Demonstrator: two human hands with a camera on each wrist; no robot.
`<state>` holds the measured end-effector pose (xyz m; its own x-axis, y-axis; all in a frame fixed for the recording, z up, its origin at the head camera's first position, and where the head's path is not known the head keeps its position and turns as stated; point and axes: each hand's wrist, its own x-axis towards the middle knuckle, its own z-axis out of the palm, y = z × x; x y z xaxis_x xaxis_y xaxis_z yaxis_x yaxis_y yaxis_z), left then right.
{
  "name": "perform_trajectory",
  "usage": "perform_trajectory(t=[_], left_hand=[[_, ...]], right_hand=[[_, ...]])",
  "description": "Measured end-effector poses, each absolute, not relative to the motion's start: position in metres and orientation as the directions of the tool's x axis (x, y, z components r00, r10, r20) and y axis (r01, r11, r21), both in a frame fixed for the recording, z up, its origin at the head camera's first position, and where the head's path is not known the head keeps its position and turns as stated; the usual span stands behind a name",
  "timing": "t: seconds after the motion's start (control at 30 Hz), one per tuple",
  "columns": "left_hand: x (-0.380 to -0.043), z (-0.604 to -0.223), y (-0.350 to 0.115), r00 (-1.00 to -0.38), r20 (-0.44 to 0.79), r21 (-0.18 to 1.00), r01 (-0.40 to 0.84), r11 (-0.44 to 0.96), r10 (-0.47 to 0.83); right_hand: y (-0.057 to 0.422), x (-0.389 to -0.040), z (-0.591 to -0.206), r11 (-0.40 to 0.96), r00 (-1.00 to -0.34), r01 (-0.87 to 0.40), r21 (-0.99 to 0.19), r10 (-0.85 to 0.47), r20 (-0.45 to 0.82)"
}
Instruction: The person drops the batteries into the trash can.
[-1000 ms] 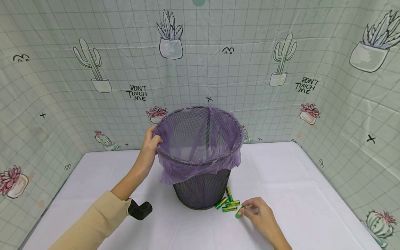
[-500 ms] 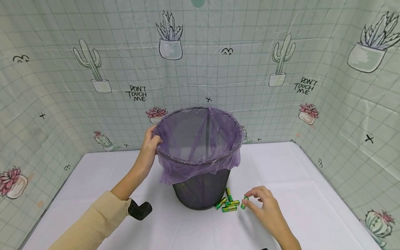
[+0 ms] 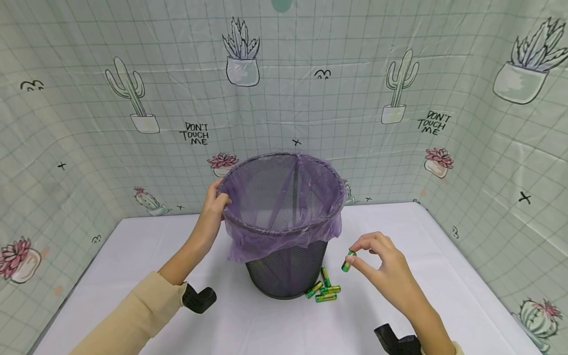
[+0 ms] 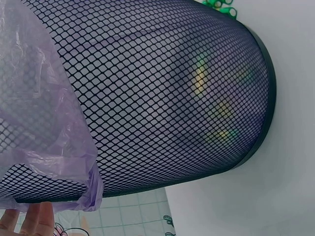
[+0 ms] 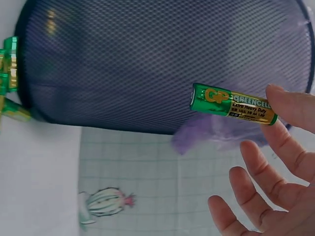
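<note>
A black mesh wastebasket point(image 3: 288, 271) stands on the white table, lined with a purple plastic bag point(image 3: 284, 244) folded over its rim. My left hand point(image 3: 215, 204) grips the rim at its left side, thumb over the bag. To the right of the basket, my right hand point(image 3: 383, 261) pinches a green and gold battery point(image 5: 234, 104) between thumb and index finger, up off the table; the other fingers are spread. Several like batteries point(image 3: 327, 290) lie in a small heap against the basket's foot. Through the mesh in the left wrist view, blurred yellow-green shapes point(image 4: 199, 76) show inside the basket.
A white cloth point(image 3: 146, 256) covers the table. Behind and at both sides hangs a grid-patterned curtain point(image 3: 284, 108) with printed cacti. Black camera mounts point(image 3: 198, 298) sit at the wrists, close above the table.
My right hand has lifted the battery away from beside the heap, moving it up and slightly right. The left hand and the wastebasket stay where they were.
</note>
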<state>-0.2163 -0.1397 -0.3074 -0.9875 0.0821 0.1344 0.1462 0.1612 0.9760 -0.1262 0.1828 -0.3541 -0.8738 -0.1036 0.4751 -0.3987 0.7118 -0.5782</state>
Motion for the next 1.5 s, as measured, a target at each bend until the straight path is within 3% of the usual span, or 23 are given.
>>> perform_trajectory(t=[0.67, 1.5], left_hand=[[-0.215, -0.307, -0.14, -0.987, 0.137, 0.976, 0.149, 0.16, 0.086], [-0.215, -0.306, -0.14, -0.987, 0.135, 0.976, 0.148, 0.158, 0.089]], right_hand=[[0.167, -0.145, -0.285, 0.6, -0.75, -0.6, -0.53, -0.19, 0.633], [0.139, -0.166, -0.263, 0.483, -0.732, -0.65, -0.587, -0.19, 0.655]])
